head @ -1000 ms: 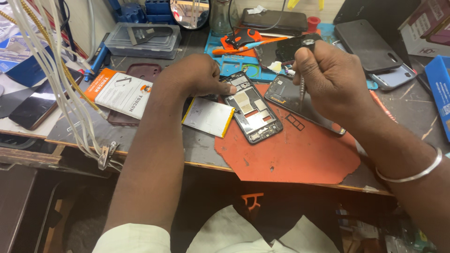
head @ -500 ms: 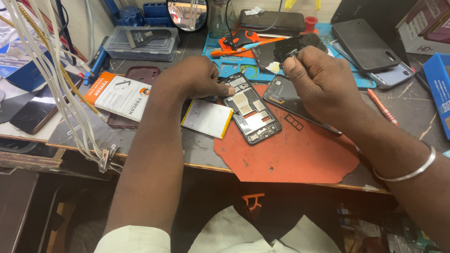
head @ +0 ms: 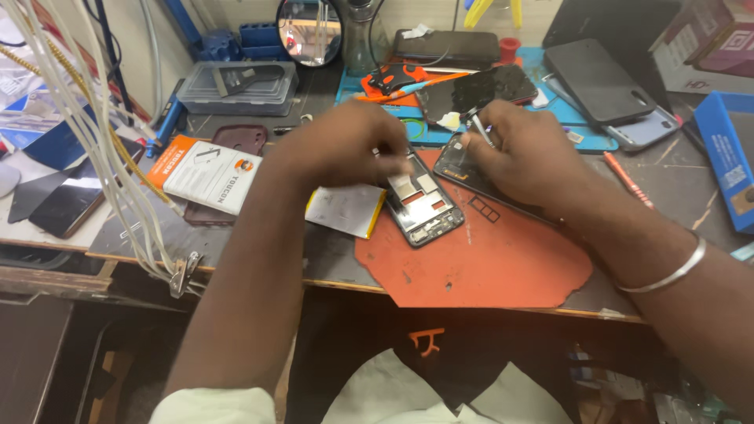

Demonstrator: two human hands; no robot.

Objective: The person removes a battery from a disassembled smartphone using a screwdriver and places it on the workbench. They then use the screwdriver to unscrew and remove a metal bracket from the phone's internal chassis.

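Two hands work one opened phone frame (head: pixel 422 202) lying on the orange mat (head: pixel 503 263) at bench centre. My left hand (head: pixel 345 145) pins its top end, fingers pressed together; my right hand (head: pixel 526 153), at 2 o'clock, pinches one thin metal tool (head: pixel 481 129). One battery (head: pixel 345 210) lies at 9 o'clock.

Left hand (head: pixel 345 145) hides the opened phone's (head: pixel 420 200) top end; right-hand (head: pixel 526 153) tool (head: pixel 479 126) – blurred
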